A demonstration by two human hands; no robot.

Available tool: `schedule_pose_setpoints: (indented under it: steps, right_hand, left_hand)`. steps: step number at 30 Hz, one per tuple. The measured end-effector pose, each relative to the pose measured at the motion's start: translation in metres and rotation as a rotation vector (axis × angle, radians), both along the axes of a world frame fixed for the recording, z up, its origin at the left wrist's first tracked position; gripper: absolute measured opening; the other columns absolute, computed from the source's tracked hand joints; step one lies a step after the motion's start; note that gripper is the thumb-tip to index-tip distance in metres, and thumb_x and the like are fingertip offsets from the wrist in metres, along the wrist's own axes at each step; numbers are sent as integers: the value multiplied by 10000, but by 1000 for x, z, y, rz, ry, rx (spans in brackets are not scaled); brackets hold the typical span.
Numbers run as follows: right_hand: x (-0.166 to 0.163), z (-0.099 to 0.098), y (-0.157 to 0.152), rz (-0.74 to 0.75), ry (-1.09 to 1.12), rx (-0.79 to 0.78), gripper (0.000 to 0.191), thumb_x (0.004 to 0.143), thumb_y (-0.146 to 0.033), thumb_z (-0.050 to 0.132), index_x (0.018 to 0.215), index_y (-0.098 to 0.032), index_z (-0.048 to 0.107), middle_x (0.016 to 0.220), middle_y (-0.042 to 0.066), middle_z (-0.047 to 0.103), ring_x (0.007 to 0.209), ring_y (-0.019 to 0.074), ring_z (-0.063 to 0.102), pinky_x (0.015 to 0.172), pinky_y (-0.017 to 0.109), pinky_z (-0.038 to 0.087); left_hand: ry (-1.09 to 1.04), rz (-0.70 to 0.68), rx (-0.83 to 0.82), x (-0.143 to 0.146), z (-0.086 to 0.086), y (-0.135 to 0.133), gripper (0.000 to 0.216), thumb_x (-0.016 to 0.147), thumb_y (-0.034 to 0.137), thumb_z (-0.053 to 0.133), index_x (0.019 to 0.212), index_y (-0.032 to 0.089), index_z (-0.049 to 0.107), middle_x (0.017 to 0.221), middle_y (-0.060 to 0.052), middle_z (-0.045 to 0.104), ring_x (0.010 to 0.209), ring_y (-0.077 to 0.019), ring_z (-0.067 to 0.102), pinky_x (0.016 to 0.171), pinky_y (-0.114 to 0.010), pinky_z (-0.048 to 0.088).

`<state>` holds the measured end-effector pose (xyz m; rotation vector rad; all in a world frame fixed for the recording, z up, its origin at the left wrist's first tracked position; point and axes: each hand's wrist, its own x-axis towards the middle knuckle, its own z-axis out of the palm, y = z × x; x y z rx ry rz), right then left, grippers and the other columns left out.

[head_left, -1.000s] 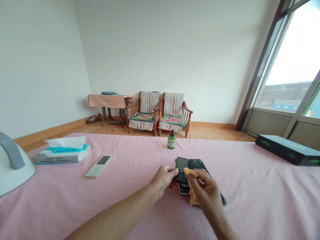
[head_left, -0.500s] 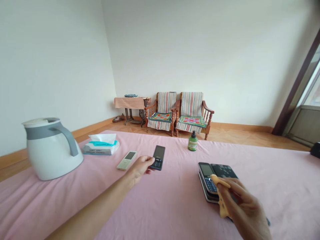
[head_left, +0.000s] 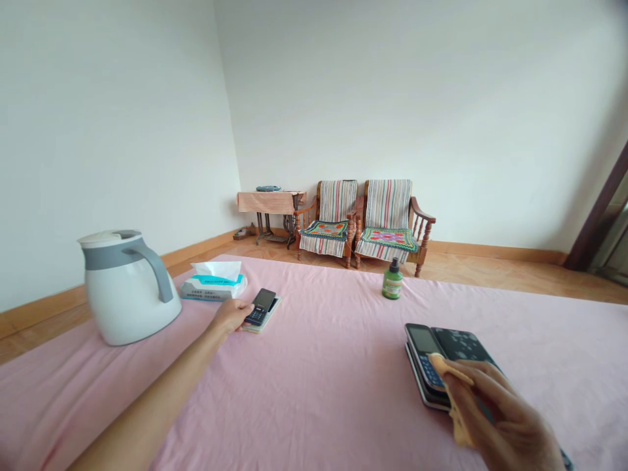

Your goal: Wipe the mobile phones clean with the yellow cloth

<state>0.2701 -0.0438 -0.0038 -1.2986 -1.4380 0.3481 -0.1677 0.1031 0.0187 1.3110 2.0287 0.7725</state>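
My left hand (head_left: 234, 316) grips a black keypad phone (head_left: 261, 306) by its near left edge. That phone is over a pale keypad phone (head_left: 271, 316), covering most of it; whether the two touch I cannot tell. At the right, my right hand (head_left: 500, 405) pinches a yellowish cloth (head_left: 458, 425) between thumb and fingers. The cloth overlaps the keys of another keypad phone (head_left: 422, 339), which lies on top of a stack. Beside it is a dark phone or case with pale blotches (head_left: 461, 343), partly hidden by my right hand.
A white and grey jug (head_left: 127, 294) stands at the left by a tissue pack (head_left: 213, 288). Farther back is a green spray bottle (head_left: 392, 281). A pink cloth (head_left: 324, 392) covers the surface. Two wooden chairs (head_left: 390, 239) and a small table (head_left: 269, 201) stand by the wall.
My left hand has carried the black phone leftward over the pale phone. My right hand keeps the cloth by the stacked phones. The whole view has shifted slightly.
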Motion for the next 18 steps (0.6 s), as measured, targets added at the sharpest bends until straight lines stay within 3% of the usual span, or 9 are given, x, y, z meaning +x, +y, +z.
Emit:
schedule_pose_setpoints:
  steps: [11,16,18]
  right_hand:
    - [-1,0,0,3,-50,4,281,748,-405,656,984,-266,719,991,44,634,720,204,674,555,214,547]
    - [0,-4,1,-2,-43,-10,296,744,-410,655,999,-273,716,982,42,638,653,184,662,530,215,540]
    - [0,-6,0,-4,-44,-9,299,742,-412,659,1001,-274,714,985,46,636,686,195,665,541,215,542]
  left_hand:
    - [432,-77,184,3,-15,-2,290,920,316,555,1164,159,544,1173,-77,571,994,-225,596,833,-427,514]
    - [555,-78,292,16,-28,-5,674,799,332,673,1354,120,354,1308,-159,516,1219,-300,480,984,-401,408]
    - [580,-92,310,19,-31,-5,709,793,271,650,1388,117,297,1315,-158,527,1230,-287,484,980,-359,408]
